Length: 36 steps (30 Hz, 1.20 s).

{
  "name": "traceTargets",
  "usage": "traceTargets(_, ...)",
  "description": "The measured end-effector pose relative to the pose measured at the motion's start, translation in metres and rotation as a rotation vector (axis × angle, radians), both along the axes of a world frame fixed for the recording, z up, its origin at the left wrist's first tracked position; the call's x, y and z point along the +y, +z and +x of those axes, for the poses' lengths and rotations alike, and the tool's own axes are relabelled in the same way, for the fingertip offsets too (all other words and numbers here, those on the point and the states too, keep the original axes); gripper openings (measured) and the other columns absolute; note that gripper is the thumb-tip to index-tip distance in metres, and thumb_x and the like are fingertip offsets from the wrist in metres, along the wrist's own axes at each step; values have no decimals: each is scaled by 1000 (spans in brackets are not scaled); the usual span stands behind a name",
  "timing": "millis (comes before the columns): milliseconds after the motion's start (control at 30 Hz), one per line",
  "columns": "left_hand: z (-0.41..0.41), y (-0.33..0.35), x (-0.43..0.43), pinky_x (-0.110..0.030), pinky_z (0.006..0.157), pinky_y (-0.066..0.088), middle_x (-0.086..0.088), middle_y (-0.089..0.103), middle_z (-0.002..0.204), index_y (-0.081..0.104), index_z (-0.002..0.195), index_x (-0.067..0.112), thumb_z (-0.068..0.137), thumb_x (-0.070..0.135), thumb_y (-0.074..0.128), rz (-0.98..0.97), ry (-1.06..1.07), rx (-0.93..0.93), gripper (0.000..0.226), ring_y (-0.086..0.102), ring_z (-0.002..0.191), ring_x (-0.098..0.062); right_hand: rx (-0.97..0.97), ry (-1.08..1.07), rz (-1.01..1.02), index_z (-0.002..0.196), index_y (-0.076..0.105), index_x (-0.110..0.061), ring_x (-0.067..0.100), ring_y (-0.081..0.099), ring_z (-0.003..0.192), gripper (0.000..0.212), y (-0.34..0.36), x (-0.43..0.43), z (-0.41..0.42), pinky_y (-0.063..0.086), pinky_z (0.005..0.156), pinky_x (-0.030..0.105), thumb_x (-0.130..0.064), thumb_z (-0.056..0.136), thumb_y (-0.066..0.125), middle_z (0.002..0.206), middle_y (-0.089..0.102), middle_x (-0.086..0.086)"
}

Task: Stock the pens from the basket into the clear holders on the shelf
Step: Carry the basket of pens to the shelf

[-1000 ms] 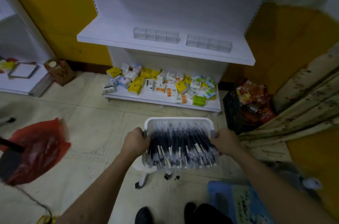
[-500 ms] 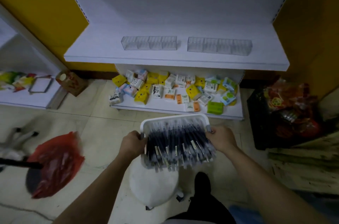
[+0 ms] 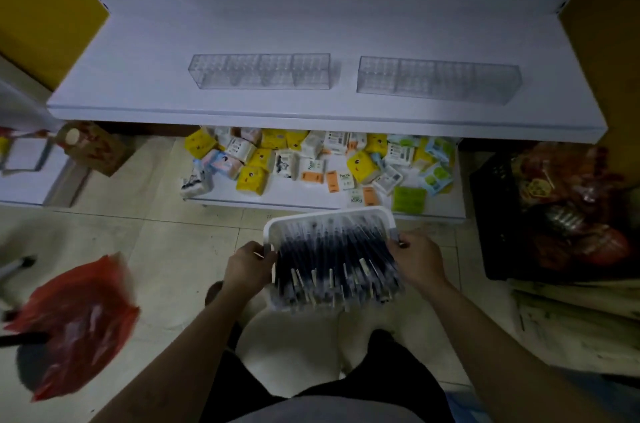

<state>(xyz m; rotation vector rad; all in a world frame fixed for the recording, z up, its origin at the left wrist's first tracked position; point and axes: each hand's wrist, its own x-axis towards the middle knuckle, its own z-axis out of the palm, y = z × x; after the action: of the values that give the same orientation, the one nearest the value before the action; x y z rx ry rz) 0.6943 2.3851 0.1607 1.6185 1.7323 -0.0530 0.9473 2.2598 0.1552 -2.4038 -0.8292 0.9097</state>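
White plastic in hand: gripping the basket (image 3: 360,214) with left hand (image 3: 247,270) and right hand (image 3: 420,263) curled round its side rims, holding the heaped pens (image 3: 332,256) low before the shelf (image 3: 138,86), leaving the clear holders (image 3: 259,70) empty, seemingly not yet beginning to stock.

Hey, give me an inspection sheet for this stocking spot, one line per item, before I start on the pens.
Surface: white shelf, two holders standing on it.
Job's things: left clear holder and right clear holder look empty; white basket full of dark pens, held in front of the shelf.
Clutter: tissue packs strewn on the lower shelf; red plastic bag at left.
Grippers: left hand and right hand each grip a basket side.
Cables: nothing seen.
Surroundings: tiled floor, yellow wall, black crate of snack packets.
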Motion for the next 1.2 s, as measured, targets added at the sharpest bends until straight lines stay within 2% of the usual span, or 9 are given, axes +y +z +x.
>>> traceTargets(133,-16,-56,66,-31,70,50,-8,70,84,63,92,10,95,38,52,-62,-61,-45,31,65,78,-26,4,-93,-91,58,51,-12,25,52,60,41,-41,44,-27,28,51,28,-24,97,57,56,48,5)
traceTargets(233,-26,-96,124,-32,74,50,-11,71,88,61,93,11,96,40,51,-109,-157,-91,31,66,85,-30,33,-158,-167,88,70,-1,32,59,73,40,-64,83,-51,47,62,35,-33,100,50,79,67,16)
traceTargets(367,-37,-120,174,-28,71,42,-11,68,97,54,102,10,95,34,53,-188,-253,-76,26,64,87,-30,133,-256,-229,126,60,-5,31,60,94,34,-84,119,-78,47,79,33,-25,100,53,116,65,16)
traceTargets(500,-31,-158,206,-27,71,39,-7,62,97,49,106,12,95,31,55,-297,-297,-30,23,56,81,-23,187,-250,-283,97,62,-10,29,57,75,16,-136,141,-77,42,55,15,-21,100,51,77,58,3)
traceTargets(633,-21,-223,212,-35,76,54,-11,63,103,52,109,11,94,31,57,-352,-270,16,26,62,86,-25,323,-281,-292,130,54,-15,28,58,80,30,-211,152,-64,42,61,24,-20,100,50,110,64,18)
traceTargets(700,-15,-257,208,-35,69,57,-9,62,95,51,107,12,94,30,58,-391,-225,14,23,64,80,-24,353,-257,-314,107,58,-21,20,48,64,11,-254,153,-54,38,59,26,-18,99,51,88,60,15)
traceTargets(800,-5,-306,198,-30,59,54,-8,61,82,51,101,12,94,26,59,-400,-150,-8,18,63,74,-23,364,-254,-348,80,59,-7,18,38,53,22,-307,154,-39,31,56,27,-18,98,51,63,46,8)
traceTargets(1067,13,-388,184,-30,64,53,-8,66,87,59,96,14,95,30,56,-296,-161,-174,17,64,83,-25,290,-270,-202,81,64,0,24,54,64,28,-390,151,-17,40,60,28,-23,93,54,77,62,18)
traceTargets(1200,16,-397,178,-33,67,51,-14,62,88,59,89,8,96,28,54,-204,-186,-206,21,59,76,-26,214,-263,-146,72,60,-9,20,53,59,29,-400,145,-30,37,54,25,-27,93,51,67,57,9)
